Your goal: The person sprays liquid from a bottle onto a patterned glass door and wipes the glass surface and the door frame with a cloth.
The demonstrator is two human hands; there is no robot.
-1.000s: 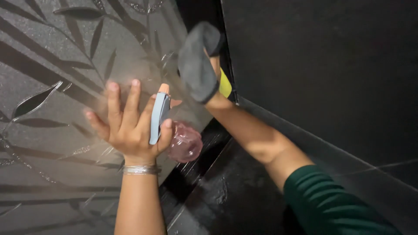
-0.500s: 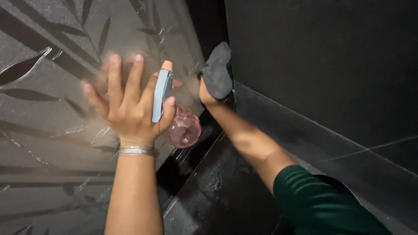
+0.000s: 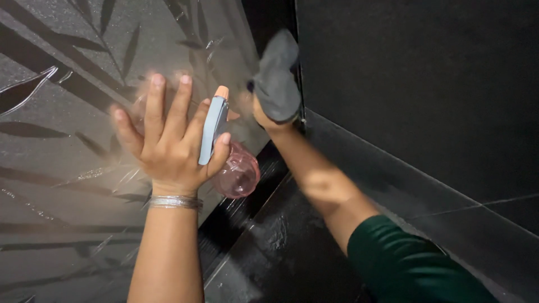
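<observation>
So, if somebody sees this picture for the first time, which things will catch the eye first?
First the left hand, spread flat on the frosted glass panel with its leaf pattern, a pink spray bottle hanging between its fingers. Next, the right hand at top centre, pressing a grey cloth where the glass meets the dark tiled wall.

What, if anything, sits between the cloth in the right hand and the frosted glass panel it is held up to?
Nothing visible does. The right hand holds the grey cloth at the right edge of the frosted glass panel, beside the dark wall. The left hand, holding the pink spray bottle, rests on the glass further left, clear of the cloth.
</observation>
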